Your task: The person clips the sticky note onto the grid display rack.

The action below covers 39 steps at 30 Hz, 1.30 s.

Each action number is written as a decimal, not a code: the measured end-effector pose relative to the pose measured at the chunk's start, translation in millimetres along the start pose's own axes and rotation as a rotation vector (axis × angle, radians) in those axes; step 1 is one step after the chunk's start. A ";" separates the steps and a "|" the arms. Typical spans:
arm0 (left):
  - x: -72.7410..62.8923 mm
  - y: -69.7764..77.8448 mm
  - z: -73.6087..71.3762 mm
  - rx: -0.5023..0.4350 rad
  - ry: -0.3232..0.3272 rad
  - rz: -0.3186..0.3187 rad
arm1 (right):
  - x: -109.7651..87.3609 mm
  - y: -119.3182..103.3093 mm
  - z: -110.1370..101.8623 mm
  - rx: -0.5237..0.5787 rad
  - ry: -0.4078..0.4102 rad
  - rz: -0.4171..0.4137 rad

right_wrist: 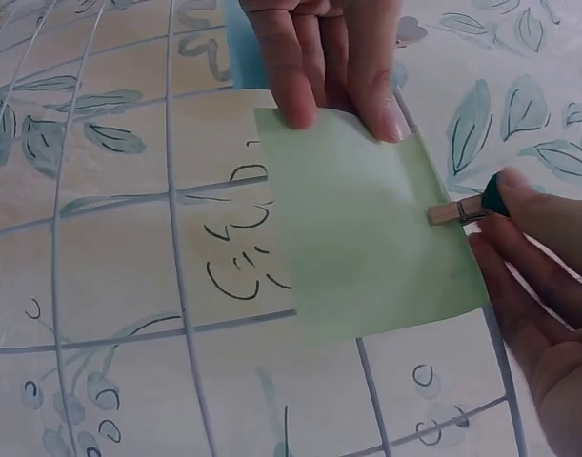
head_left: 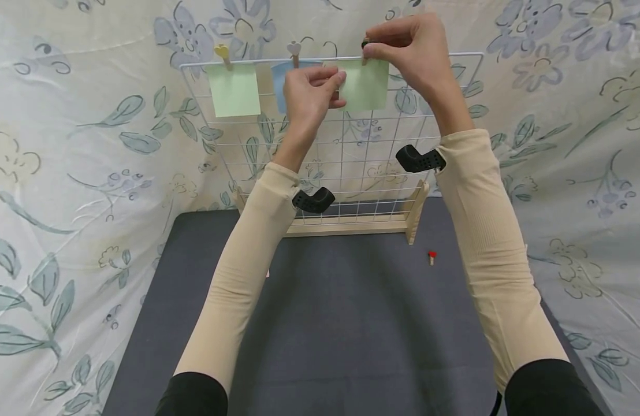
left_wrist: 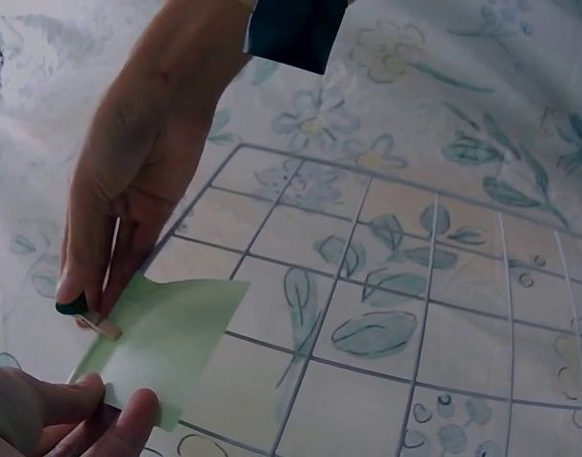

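My left hand [head_left: 309, 95] pinches the left edge of a light green paper note [head_left: 365, 86] at the top of a white wire grid. At the note's upper edge, my right hand [head_left: 416, 55] pinches a small wooden clothespin [right_wrist: 448, 213] with a dark green head. In the right wrist view the clothespin's tips lie over the paper and the grid's top wire. Left of the hands, a blue note [head_left: 278, 86] hangs under a clothespin with a grey-white heart [head_left: 294, 48], partly hidden by my left hand. Another green note [head_left: 234, 92] hangs farther left under a yellow-heart clothespin [head_left: 222, 52].
The grid stands in a wooden base [head_left: 346, 227] at the back of a dark grey table [head_left: 330, 323]. A red-topped clothespin [head_left: 431, 257] lies on the table at right. Floral cloth [head_left: 91, 173] hangs behind and beside the table.
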<state>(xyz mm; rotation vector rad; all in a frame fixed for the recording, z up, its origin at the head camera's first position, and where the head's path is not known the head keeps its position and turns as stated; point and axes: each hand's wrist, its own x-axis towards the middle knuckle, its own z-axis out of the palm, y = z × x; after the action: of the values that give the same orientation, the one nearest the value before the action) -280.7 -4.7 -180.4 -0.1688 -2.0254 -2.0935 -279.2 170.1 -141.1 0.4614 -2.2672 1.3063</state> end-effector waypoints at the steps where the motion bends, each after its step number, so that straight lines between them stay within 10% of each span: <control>1: -0.8 -1.9 -1.4 -0.003 -0.003 0.002 | -1.8 1.4 -0.1 0.036 0.033 -0.011; 7: -6.1 -14.7 -11.5 -0.050 -0.053 0.025 | -20.3 11.7 -6.4 0.192 0.153 -0.053; 39: -43.9 -86.4 -34.2 -0.028 -0.224 0.080 | -106.9 89.0 11.5 0.021 -0.044 0.111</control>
<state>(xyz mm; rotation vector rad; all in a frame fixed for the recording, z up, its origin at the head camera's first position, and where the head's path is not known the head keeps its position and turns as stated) -256.3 -33.3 -276.1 -0.5019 -2.0723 -2.1366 -238.6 208.9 -268.9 0.3795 -2.3470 1.3883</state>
